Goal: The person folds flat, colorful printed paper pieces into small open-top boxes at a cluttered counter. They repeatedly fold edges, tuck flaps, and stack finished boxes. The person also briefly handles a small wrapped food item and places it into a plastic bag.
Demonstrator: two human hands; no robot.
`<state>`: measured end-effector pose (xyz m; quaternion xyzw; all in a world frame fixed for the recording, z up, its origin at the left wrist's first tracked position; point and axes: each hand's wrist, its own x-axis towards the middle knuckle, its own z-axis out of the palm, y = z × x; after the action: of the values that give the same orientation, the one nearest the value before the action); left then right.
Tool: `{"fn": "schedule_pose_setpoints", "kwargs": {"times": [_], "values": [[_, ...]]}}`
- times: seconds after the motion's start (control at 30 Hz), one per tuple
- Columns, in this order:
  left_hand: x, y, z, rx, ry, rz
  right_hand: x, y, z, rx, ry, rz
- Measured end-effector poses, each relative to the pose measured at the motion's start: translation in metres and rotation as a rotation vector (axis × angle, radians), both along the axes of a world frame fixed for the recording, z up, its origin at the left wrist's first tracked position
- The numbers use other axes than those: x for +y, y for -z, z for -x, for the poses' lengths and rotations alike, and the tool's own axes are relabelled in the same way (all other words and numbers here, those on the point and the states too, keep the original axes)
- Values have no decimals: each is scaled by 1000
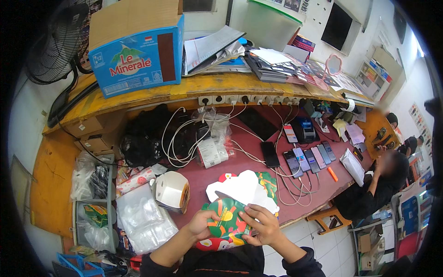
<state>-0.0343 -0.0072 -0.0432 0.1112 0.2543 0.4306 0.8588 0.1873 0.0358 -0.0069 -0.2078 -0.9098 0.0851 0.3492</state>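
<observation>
Pinching an apparently unfinished green-printed carton (pixel 227 220) with left hand (pixel 202 225) and right hand (pixel 264 226); formed boxes (pixel 174 190) nest centre-left, flat blanks (pixel 240 188) remain.

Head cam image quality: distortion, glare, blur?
Head view: black fisheye vignette, wooden shelf edge bowed; head view: glare on clear plastic bags; head view: seated co-worker's face area blurred, while left hand, right hand and green patterned packaging look fairly sharp.
</observation>
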Motion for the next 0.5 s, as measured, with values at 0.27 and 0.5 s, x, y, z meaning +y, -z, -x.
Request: {"fn": "schedule_pose_setpoints", "kwargs": {"times": [0.27,0.5], "values": [[-2,18,-34,249,186,-727,8,26,5,353,227,604],[6,27,-31,225,75,-441,5,35,-10,311,-76,112]]}}
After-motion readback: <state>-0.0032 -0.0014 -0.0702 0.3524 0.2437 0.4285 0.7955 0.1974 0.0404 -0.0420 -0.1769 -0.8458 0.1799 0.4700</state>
